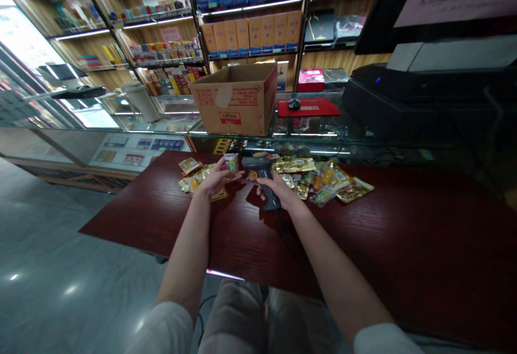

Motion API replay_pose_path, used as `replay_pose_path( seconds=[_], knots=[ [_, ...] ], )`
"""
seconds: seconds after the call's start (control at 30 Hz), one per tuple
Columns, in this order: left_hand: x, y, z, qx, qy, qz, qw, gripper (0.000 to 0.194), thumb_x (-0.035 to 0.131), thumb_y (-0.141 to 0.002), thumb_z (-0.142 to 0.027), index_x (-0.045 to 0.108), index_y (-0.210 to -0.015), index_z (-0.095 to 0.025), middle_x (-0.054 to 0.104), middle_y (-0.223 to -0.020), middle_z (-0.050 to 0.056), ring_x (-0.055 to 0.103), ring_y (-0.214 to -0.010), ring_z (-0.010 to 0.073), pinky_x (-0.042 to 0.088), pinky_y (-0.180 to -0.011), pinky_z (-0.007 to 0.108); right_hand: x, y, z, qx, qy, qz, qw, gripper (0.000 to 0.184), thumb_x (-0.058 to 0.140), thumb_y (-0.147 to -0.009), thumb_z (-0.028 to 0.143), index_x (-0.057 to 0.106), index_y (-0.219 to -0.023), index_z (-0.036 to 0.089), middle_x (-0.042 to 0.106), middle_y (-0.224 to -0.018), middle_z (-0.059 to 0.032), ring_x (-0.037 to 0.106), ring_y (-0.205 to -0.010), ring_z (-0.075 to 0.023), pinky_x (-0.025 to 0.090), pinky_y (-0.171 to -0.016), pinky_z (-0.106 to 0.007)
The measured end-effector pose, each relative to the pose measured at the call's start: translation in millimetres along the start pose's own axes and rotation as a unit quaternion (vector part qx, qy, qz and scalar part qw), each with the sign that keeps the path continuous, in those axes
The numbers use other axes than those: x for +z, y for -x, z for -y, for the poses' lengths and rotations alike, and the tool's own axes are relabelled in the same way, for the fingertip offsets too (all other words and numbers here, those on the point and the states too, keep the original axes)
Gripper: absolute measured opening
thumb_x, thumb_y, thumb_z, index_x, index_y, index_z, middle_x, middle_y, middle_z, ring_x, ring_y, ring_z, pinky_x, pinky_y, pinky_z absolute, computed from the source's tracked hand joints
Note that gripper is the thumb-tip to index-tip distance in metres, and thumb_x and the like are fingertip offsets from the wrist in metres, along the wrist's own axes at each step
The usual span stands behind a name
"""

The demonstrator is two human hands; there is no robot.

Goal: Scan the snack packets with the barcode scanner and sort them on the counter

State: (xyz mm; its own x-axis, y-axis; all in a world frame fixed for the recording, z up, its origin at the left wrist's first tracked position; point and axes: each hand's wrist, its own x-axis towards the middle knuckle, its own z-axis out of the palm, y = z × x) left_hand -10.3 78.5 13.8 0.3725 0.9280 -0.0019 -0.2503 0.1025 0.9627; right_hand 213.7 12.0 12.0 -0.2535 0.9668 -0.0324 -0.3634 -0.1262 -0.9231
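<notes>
My left hand (pixel 218 177) is closed on a small clear snack packet (pixel 231 164) with green contents, held up just above the dark red wooden table (pixel 169 219). My right hand (pixel 278 187) grips a dark grey barcode scanner (pixel 260 173) by its handle, its head pointing left at the packet. A small pile of golden snack packets (pixel 194 175) lies under my left hand. A bigger heap of golden and orange packets (pixel 319 179) lies to the right of the scanner.
An open cardboard box (pixel 236 101) stands on the glass counter (pixel 161 122) behind the table. A red mat (pixel 307 107) and a black till with a screen (pixel 420 79) are at the right. Shelves of boxed goods (pixel 250 25) fill the back wall.
</notes>
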Motion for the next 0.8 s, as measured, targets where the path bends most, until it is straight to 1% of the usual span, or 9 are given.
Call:
replay_pose_path(
  seconds=[0.03, 0.1, 0.2, 0.3, 0.47, 0.53, 0.57, 0.7, 0.8],
  knots=[
    [-2.5, -0.4, 0.5, -0.003, -0.001, 0.005, 1.000, 0.069, 0.072, -0.070, -0.005, 0.055, -0.133, -0.023, 0.071, -0.116, 0.005, 0.075, -0.102, 0.0225, 0.051, -0.109, 0.055, 1.9, -1.2, -2.7, -0.006, -0.006, -0.006, 1.000, 0.036, 0.077, -0.067, 0.033, 0.058, -0.096, 0.020, 0.076, -0.103, -0.0078, 0.059, -0.050, -0.0084, 0.043, -0.037, -0.020],
    [-6.2, -1.5, 2.2, -0.013, -0.009, 0.010, 1.000, 0.066, 0.074, -0.069, -0.006, 0.056, -0.130, -0.022, 0.072, -0.115, 0.006, 0.075, -0.100, 0.0225, 0.054, -0.106, 0.051, 4.6, -2.8, -7.2, -0.011, -0.011, -0.015, 1.000, 0.035, 0.076, -0.068, 0.033, 0.059, -0.096, 0.020, 0.076, -0.107, -0.0077, 0.055, -0.047, -0.0067, 0.043, -0.036, -0.021],
    [-8.5, -3.6, 5.3, -0.041, -0.032, 0.016, 0.999, 0.058, 0.078, -0.069, -0.011, 0.058, -0.123, -0.020, 0.073, -0.113, 0.006, 0.076, -0.093, 0.0204, 0.059, -0.097, 0.044, 6.3, -3.1, -11.2, -0.016, -0.013, -0.017, 1.000, 0.034, 0.076, -0.071, 0.035, 0.059, -0.096, 0.020, 0.075, -0.106, -0.0071, 0.050, -0.045, -0.0051, 0.041, -0.035, -0.021],
    [-8.6, -5.2, 7.5, -0.065, -0.060, 0.020, 0.996, 0.051, 0.079, -0.072, -0.017, 0.057, -0.118, -0.020, 0.074, -0.112, 0.006, 0.076, -0.087, 0.0185, 0.062, -0.088, 0.038, 7.2, -2.5, -13.5, -0.013, -0.017, -0.009, 1.000, 0.037, 0.079, -0.071, 0.038, 0.058, -0.096, 0.020, 0.074, -0.103, -0.0057, 0.049, -0.045, -0.0047, 0.041, -0.035, -0.021],
    [-7.5, -6.8, 8.6, -0.079, -0.071, 0.016, 0.994, 0.052, 0.076, -0.072, -0.014, 0.057, -0.120, -0.020, 0.075, -0.106, 0.005, 0.076, -0.084, 0.0178, 0.062, -0.083, 0.035, 8.5, -2.9, -17.0, -0.017, -0.028, -0.014, 0.999, 0.044, 0.083, -0.067, 0.040, 0.054, -0.095, 0.022, 0.072, -0.104, -0.0028, 0.050, -0.047, -0.0047, 0.040, -0.035, -0.021],
    [-5.2, -6.7, 8.0, -0.085, -0.076, 0.009, 0.993, 0.055, 0.075, -0.072, -0.013, 0.056, -0.124, -0.020, 0.075, -0.106, 0.005, 0.076, -0.083, 0.0178, 0.061, -0.084, 0.035, 8.8, -3.3, -17.6, -0.015, -0.024, -0.009, 1.000, 0.045, 0.083, -0.068, 0.039, 0.054, -0.096, 0.022, 0.071, -0.097, -0.0012, 0.049, -0.047, -0.0049, 0.040, -0.035, -0.020],
    [-3.6, -6.4, 7.3, -0.087, -0.080, 0.006, 0.993, 0.058, 0.075, -0.072, -0.012, 0.056, -0.126, -0.020, 0.075, -0.107, 0.006, 0.076, -0.083, 0.0181, 0.061, -0.084, 0.035, 8.8, -3.5, -17.8, -0.014, -0.019, -0.007, 1.000, 0.044, 0.083, -0.068, 0.039, 0.053, -0.096, 0.022, 0.070, -0.090, 0.0005, 0.049, -0.046, -0.0052, 0.039, -0.036, -0.020],
    [3.5, -3.8, 3.5, -0.084, -0.106, -0.009, 0.991, 0.070, 0.079, -0.069, -0.013, 0.055, -0.134, -0.021, 0.072, -0.120, 0.010, 0.075, -0.087, 0.0195, 0.061, -0.083, 0.034, 7.5, -4.6, -18.1, -0.006, 0.006, -0.008, 1.000, 0.044, 0.083, -0.068, 0.044, 0.051, -0.091, 0.022, 0.056, -0.060, 0.0089, 0.046, -0.041, -0.0070, 0.038, -0.036, -0.020],
    [6.2, -2.8, 2.0, -0.089, -0.121, -0.020, 0.988, 0.071, 0.077, -0.069, -0.014, 0.052, -0.135, -0.020, 0.069, -0.124, 0.010, 0.074, -0.088, 0.0187, 0.060, -0.082, 0.032, 5.1, -5.3, -16.8, 0.009, 0.023, -0.002, 1.000, 0.043, 0.079, -0.070, 0.046, 0.051, -0.092, 0.022, 0.051, -0.051, 0.0105, 0.045, -0.037, -0.0085, 0.036, -0.036, -0.020]
  ],
)
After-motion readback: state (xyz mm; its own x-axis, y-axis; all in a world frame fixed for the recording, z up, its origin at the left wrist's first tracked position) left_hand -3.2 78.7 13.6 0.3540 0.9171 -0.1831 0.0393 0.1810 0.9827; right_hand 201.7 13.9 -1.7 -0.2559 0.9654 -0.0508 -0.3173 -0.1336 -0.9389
